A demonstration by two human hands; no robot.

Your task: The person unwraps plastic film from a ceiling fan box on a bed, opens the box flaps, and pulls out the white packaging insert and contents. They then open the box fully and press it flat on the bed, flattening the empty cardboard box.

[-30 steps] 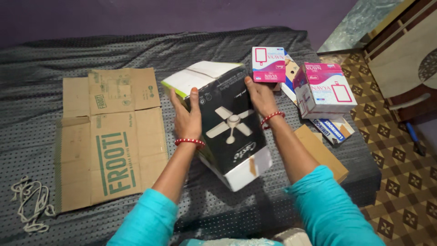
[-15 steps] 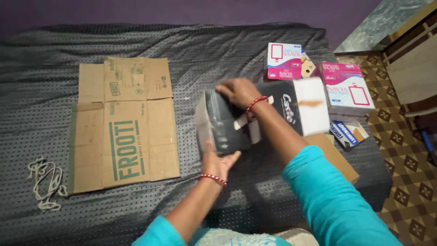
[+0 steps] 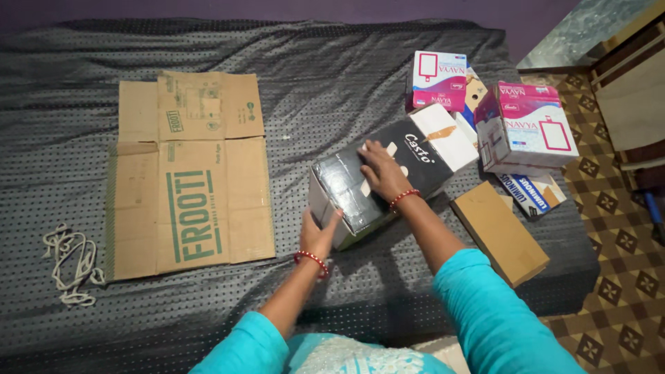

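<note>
Our left hand [image 3: 317,234] braces the long black-and-white cardboard box [image 3: 388,173] at seven o'clock; our right hand [image 3: 379,170] presses flat, fingers spread, steadying it.

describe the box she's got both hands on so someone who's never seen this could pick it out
On the dark dotted bedspread, look right of the flattened brown cardboard. The black-and-white box lies on its side, the left hand at its near end and the right hand flat on top. Its neighbours are pink-and-white boxes or a plain brown box.

Both hands [image 3: 379,173] on black box [image 3: 388,173], flattened cardboard [image 3: 187,173] beside
</note>
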